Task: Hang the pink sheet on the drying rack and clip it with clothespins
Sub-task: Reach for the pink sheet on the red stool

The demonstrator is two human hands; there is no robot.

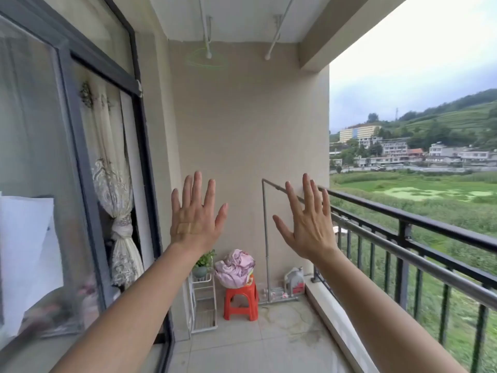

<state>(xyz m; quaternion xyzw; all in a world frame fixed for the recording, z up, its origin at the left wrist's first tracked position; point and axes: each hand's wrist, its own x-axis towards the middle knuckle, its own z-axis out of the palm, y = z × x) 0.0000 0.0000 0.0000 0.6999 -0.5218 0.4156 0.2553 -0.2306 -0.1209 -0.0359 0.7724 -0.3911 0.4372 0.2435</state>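
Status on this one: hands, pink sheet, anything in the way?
Left hand and right hand open, raised, holding nothing. Pink sheet bundled on red stool, not yet on drying rack. Nothing seen in the way.

At center right, the right hand [309, 232] is hiding part of the top rail of the drying rack [265, 224]. The small items [277, 293] lying by its base are showing too small to identify.

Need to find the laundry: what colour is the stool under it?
The stool is orange-red, seen in the head view.
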